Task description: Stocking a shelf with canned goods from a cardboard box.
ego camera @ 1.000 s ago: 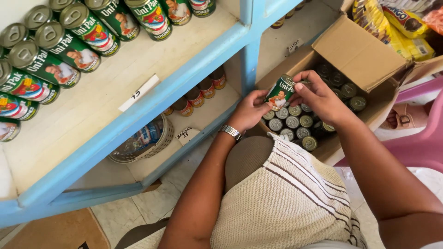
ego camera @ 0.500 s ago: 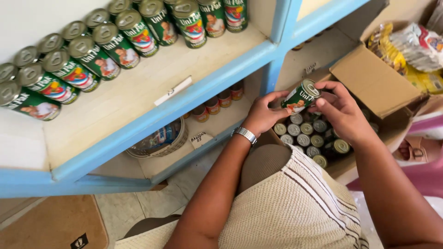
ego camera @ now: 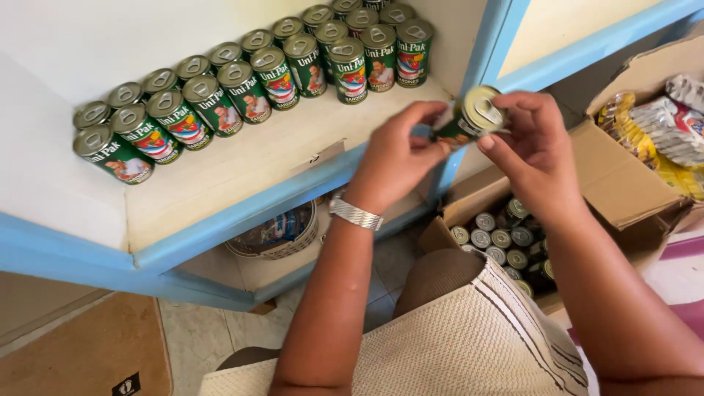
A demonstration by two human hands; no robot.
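Observation:
A small green tin can (ego camera: 469,117) with a silver pull-tab lid is held between both my hands, in front of the blue upright of the shelf. My left hand (ego camera: 400,158), with a metal watch on its wrist, pinches the can's left side. My right hand (ego camera: 532,150) grips its right side with thumb and fingers. Several matching green cans (ego camera: 257,77) stand in two rows at the back of the white shelf (ego camera: 220,183). Below my hands an open cardboard box (ego camera: 616,176) holds several more cans (ego camera: 506,238), seen from the top.
A blue shelf edge (ego camera: 242,213) runs across the front. On the lower shelf sits a woven basket (ego camera: 282,235). Colourful snack packets (ego camera: 660,132) lie at the right. A brown mat (ego camera: 81,352) covers the floor at lower left. My knee and a cream knitted garment (ego camera: 455,345) fill the bottom centre.
Both hands have lifted the can from just above the box up to shelf height and leftward. The view has shifted, so the shelf cans sit more central.

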